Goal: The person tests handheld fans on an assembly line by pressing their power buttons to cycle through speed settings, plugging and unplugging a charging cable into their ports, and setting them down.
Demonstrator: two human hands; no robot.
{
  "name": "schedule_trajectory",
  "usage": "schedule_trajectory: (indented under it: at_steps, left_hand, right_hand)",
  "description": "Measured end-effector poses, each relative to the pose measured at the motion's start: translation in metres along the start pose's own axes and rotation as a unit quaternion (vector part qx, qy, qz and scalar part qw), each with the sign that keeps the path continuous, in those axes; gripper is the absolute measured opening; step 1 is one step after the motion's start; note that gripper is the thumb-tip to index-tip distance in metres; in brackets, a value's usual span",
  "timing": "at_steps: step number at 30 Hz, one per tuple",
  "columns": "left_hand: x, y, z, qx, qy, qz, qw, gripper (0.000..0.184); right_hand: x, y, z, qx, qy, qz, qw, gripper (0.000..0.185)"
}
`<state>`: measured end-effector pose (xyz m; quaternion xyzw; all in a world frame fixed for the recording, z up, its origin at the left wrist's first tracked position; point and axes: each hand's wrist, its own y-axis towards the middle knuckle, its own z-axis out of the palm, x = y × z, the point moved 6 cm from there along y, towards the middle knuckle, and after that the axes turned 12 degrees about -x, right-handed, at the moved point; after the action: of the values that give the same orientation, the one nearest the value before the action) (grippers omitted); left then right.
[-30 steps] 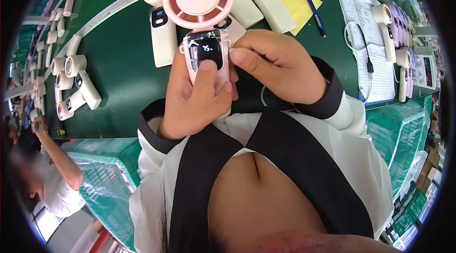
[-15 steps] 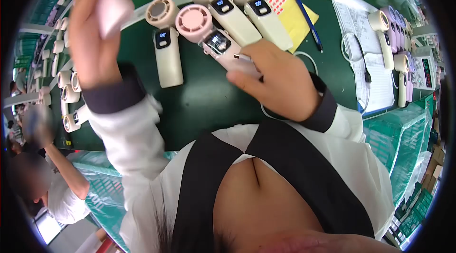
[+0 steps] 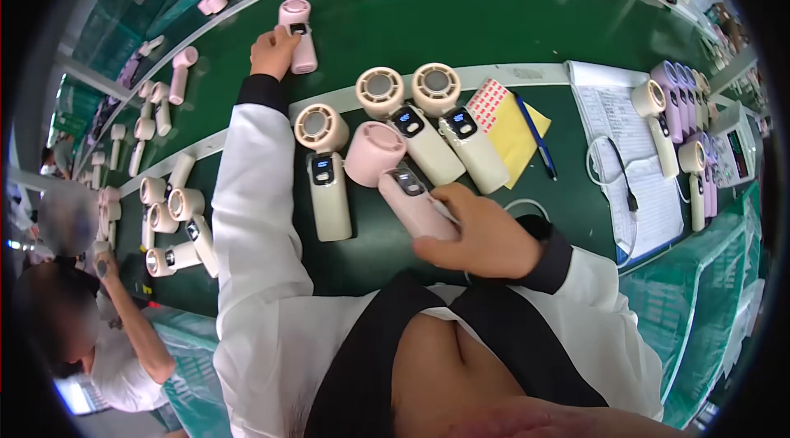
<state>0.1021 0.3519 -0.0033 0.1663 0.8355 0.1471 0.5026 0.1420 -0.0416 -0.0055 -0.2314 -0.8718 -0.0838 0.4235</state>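
Near pink fan [image 3: 415, 203] is on the worktop [image 3: 378, 261], slanted, head away to the left, lower end at the right hand [image 3: 490, 232]. Right fingers look clamped on that end, thumb one side, forefinger the other; a white bit shows there, can't tell if it's a plug. White cable [image 3: 528, 204] loops just beyond that hand: a snag could yank the fan, maybe strain a connector. Left cream fan [image 3: 332, 203] and middle cream fan [image 3: 426, 146] are close by; a swing of the pink head could knock either. Far pink fan [image 3: 304, 53] is past the pale rail [image 3: 535, 74], left hand [image 3: 273, 53] on its side. Left fingers touch it; can't tell if closed. Uneven release could roll it. Left sleeve [image 3: 259, 162] runs beside left cream fan; a low pullback could clip it.
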Motion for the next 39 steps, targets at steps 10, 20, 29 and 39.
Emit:
schedule_trajectory:
  at_steps: [10, 20, 29, 39]
  left_hand:
    - [-0.161, -0.212, -0.092, 0.304, -0.095, 0.195, 0.928, 0.022]
    - [-0.116, -0.26, -0.084, 0.274, -0.463, -0.244, 0.807, 0.041]
    - [-0.132, -0.232, -0.231, -0.117, -0.39, 0.335, 0.849, 0.06]
    - [-0.163, -0.258, -0.276, 0.122, -0.625, 0.234, 0.735, 0.067]
  right_hand:
    - [0.007, -0.003, -0.014, -0.186, 0.255, -0.096, 0.944, 0.059]
    - [0.026, -0.011, -0.018, -0.135, 0.174, -0.261, 0.94, 0.043]
    - [0.029, -0.012, -0.015, -0.121, 0.101, -0.201, 0.967, 0.027]
    - [0.024, -0.011, -0.013, -0.094, 0.167, -0.19, 0.963, 0.018]
